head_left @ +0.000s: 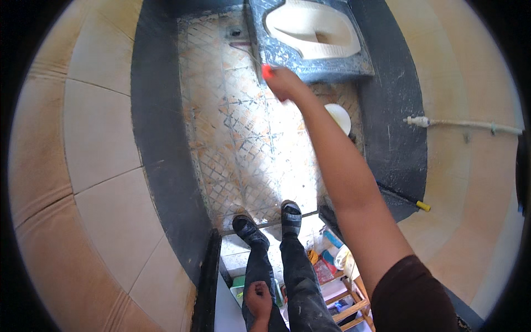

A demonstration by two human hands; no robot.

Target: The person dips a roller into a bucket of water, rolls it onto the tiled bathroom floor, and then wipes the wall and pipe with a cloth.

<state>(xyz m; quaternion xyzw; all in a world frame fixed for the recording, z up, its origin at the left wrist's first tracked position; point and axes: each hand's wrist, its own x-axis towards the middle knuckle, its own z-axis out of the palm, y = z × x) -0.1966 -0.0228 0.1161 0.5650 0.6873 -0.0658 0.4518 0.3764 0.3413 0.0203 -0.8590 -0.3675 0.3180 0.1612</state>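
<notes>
My right hand [285,84] reaches far forward over the tiled floor, its fingers closed around the red handle [267,72] of what looks like a squeegee. A thin rod runs from the handle to a narrow bar [239,44] low over the floor, near the drain [236,33]; motion blur softens its details. Just right of the tool is a squat toilet [315,33], set in a raised dark platform [332,71]. Down by my thigh hangs my left hand [258,299], fingers curled in, with nothing visible in them.
A white round bowl-like object [338,119] sits by the right wall, partly behind my forearm. A pipe [470,124] crosses that wall, above a yellow-ended stick [422,206]. My feet stand at the doorway sill. Behind them are a wooden rack [351,307] and a green tub [238,282].
</notes>
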